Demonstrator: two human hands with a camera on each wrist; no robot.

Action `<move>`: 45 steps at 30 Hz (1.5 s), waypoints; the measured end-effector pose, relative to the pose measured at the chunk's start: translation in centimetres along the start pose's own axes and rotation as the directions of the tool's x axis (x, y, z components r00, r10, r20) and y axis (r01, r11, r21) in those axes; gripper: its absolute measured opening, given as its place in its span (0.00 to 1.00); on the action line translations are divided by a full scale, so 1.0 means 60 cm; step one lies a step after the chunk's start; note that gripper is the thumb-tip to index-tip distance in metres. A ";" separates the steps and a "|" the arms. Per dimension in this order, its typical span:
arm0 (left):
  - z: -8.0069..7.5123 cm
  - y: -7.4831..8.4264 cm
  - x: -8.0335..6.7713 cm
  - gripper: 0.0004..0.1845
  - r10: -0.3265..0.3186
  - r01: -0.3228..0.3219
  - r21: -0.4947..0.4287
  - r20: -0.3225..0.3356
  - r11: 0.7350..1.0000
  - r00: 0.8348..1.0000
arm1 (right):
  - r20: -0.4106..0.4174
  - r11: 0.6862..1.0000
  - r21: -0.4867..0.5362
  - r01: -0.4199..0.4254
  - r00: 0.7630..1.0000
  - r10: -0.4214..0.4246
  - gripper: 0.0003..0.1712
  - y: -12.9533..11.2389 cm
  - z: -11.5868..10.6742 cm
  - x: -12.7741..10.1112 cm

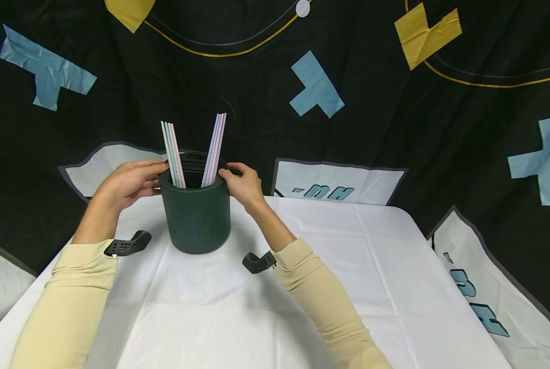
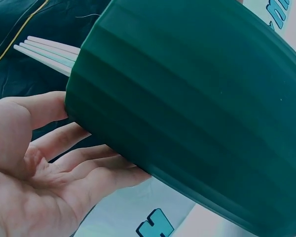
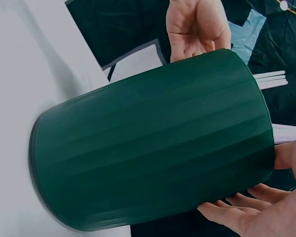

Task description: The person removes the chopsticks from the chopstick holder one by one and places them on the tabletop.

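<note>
Right wrist view. A dark green ribbed holder (image 3: pixel 153 148) fills most of the frame, its base resting on the white-covered worktop (image 3: pixel 19 74) at the left and its rim toward the right. The right hand (image 3: pixel 266 207) appears at the lower right: its fingers (image 3: pixel 232 210) lie nearly straight along the rim end of the holder, the thumb at the right edge of the frame. The left hand (image 3: pixel 197 27) is seen at the top, palm facing the camera, against the far side of the holder near the rim. Pale straws (image 3: pixel 271 80) project past the rim at the right. A dark patterned cloth (image 3: pixel 123 29) forms the background.
</note>
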State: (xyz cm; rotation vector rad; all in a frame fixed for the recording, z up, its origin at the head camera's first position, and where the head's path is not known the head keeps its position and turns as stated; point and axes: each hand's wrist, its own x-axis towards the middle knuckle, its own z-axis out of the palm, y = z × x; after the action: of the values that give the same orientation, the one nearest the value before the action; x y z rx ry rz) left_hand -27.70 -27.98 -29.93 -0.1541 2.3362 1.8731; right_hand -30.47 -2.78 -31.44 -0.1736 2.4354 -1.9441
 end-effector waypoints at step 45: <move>0.217 0.028 0.000 0.29 0.111 -0.110 -0.027 0.031 0.994 0.993 | 0.062 0.991 0.028 -0.128 0.990 0.126 0.25 0.036 -0.233 -0.029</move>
State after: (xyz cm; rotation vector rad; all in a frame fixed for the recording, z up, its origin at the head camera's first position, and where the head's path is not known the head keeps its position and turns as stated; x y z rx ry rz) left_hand -27.38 -14.91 -31.06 0.0035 2.3460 1.9397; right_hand -30.07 11.46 -30.52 -0.0734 2.3154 -1.8955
